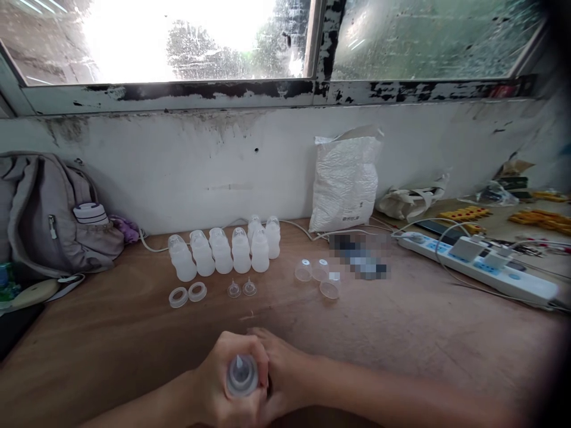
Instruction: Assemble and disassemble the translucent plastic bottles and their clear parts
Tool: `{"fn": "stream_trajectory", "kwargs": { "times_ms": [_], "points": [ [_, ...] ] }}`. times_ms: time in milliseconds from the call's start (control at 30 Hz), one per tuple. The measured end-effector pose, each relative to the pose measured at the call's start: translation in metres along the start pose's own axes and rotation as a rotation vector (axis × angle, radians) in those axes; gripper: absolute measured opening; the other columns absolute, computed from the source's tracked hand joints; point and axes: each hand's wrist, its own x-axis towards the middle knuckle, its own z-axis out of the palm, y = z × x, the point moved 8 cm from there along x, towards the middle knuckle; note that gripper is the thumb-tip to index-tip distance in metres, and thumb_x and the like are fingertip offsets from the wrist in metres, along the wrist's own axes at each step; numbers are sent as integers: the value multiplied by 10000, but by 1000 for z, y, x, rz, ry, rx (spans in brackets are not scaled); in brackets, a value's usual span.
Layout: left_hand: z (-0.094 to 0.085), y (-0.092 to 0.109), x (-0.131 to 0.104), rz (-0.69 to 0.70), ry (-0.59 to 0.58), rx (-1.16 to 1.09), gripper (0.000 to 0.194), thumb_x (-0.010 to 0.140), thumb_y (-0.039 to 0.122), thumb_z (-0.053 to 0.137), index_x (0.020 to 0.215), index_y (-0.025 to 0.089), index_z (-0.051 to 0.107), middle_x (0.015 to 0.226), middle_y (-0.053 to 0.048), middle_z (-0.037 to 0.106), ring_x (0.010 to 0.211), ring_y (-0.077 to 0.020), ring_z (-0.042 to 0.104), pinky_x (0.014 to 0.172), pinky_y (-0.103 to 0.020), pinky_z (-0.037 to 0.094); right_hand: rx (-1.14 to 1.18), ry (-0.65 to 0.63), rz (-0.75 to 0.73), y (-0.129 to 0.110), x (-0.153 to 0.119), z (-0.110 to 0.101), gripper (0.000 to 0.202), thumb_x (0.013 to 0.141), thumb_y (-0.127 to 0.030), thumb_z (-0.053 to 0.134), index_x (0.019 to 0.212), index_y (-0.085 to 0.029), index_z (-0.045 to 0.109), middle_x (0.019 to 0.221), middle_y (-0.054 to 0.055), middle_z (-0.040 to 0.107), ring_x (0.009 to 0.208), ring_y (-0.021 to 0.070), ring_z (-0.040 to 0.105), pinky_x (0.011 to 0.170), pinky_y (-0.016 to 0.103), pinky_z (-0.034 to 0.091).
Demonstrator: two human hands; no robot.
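Close to the front edge, my left hand (223, 371) is wrapped round the top of a baby bottle (242, 375), whose clear teat points up at me. Pressed against it from the right, my right hand (283, 371) is closed lower on the same bottle; its fingers and the bottle's body are mostly hidden. Beyond my hands lie two white screw rings (179, 297) on the left and two clear teats (234, 289) in the middle. Several translucent dome caps (330, 289) rest to the right. A group of capped, frosted baby bottles (220, 252) stands upright behind.
A grey backpack (40, 208) sits at the left on the wooden table (111, 333). Against the wall leans a white padded bag (343, 181). A power strip (482, 267) with plugs and cables runs along the right, near yellow parts (542, 223). A blurred-out object (360, 257) lies behind the caps.
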Motion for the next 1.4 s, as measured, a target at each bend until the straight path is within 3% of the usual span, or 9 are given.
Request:
{"fn": "stream_trajectory", "kwargs": {
  "times_ms": [167, 333, 433, 533, 667, 867, 1000, 1167, 1400],
  "points": [
    [-35, -24, 10, -104, 108, 68, 99, 617, 136, 560, 662, 144, 473, 634, -24, 546, 568, -103, 499, 520, -206, 400, -494, 106, 14, 19, 2, -47, 341, 657, -456, 604, 862, -185, 575, 947, 67, 578, 942, 207, 479, 945, 417, 256],
    [-60, -32, 16, -126, 180, 72, 114, 670, 191, 565, 686, 140, 464, 654, -23, 545, 592, -107, 510, 521, -206, 391, -980, 252, 468, 67, -15, -122, 231, 771, -275, 499, 970, -175, 558, 1071, 115, 536, 1085, 281, 381, 945, 541, 131],
    [-61, -27, 16, -117, 190, 54, 133, 690, 211, 569, 735, 139, 467, 681, -24, 554, 598, -105, 511, 536, -214, 397, -1101, 243, 623, 87, -28, -146, 167, 782, -193, 456, 881, -174, 589, 940, 104, 593, 1072, 312, 388, 892, 639, -7],
    [-57, -25, 18, -87, 148, -59, 239, 690, 229, 592, 852, 150, 436, 718, -30, 570, 654, -129, 539, 594, -248, 424, -1077, 185, 662, 95, -31, -148, 163, 777, -141, 444, 820, -177, 597, 825, 79, 618, 959, 276, 467, 884, 638, -18],
    [-51, -36, 20, -80, 61, -166, 395, 638, 313, 645, 908, 157, 402, 780, -50, 568, 715, -152, 530, 627, -274, 425, -981, 166, 626, 91, -24, -137, 122, 774, -171, 485, 851, -185, 577, 830, 60, 630, 898, 233, 502, 933, 547, 81],
    [-50, -45, 20, -91, 59, 110, 424, 539, 285, 714, 824, 169, 422, 782, 9, 467, 669, -107, 444, 622, -242, 385, -903, 160, 558, 77, -14, -120, 141, 765, -296, 534, 847, -184, 559, 865, 60, 617, 874, 229, 530, 869, 430, 254],
    [-52, -50, 20, -116, 102, 68, 503, 530, 282, 718, 875, 186, 365, 796, 16, 462, 695, -119, 461, 643, -257, 395, -890, 131, 590, 75, -14, -118, 188, 766, -322, 527, 897, -189, 549, 888, 64, 598, 825, 221, 557, 729, 327, 338],
    [-52, -64, 21, -154, 45, -43, 464, 565, 256, 691, 934, 157, 428, 917, -37, 483, 823, -163, 498, 730, -297, 404, -800, 51, 674, 78, -16, -119, 202, 781, -320, 487, 945, -210, 532, 880, 55, 602, 767, 202, 586, 587, 255, 331],
    [-51, -68, 22, -178, 13, -94, 502, 548, 170, 668, 1007, 155, 467, 942, -36, 507, 845, -169, 488, 728, -280, 400, -687, 23, 704, 83, -18, -122, 241, 724, -265, 545, 962, -229, 552, 856, 42, 624, 750, 198, 586, 556, 237, 325]
  ]
}}
